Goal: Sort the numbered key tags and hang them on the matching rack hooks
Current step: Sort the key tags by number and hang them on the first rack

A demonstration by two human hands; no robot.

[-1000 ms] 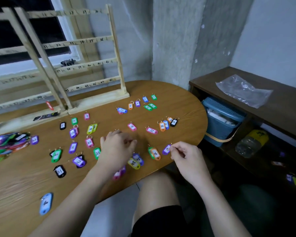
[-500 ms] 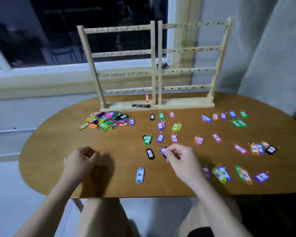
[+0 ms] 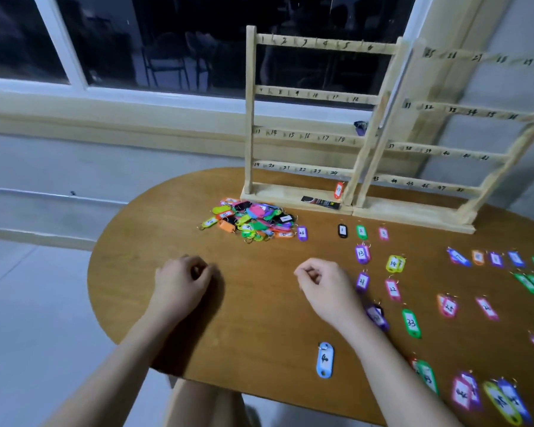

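Desk [image 3: 259, 318] of smooth brown wood grain, oval, rounded at the left end. Two pale wooden ladder-shaped racks [image 3: 309, 134] upright at the far edge, four rungs each, inked with handwritten numbers above small hooks; one orange tag [image 3: 338, 190] hanging low from the bottom rung of the left rack. Loose heap of glossy plastic key tags [image 3: 250, 223], pink, green, orange, black, just in front of the left rack's base, with metal rings poking out. Sorted tags laid flat in rows to the right: black oblong tag [image 3: 342, 231], green tag [image 3: 361, 232], pink tag [image 3: 383, 233], each with a white paper label and a number. Light blue tag [image 3: 324, 360] alone near the front edge. Left hand [image 3: 179, 285] curled into a loose fist on the desk, holding nothing visible. Right hand [image 3: 324, 288] curled above the desk beside the purple tags [image 3: 362, 266], thumb against fingertips; cannot tell whether anything is pinched.
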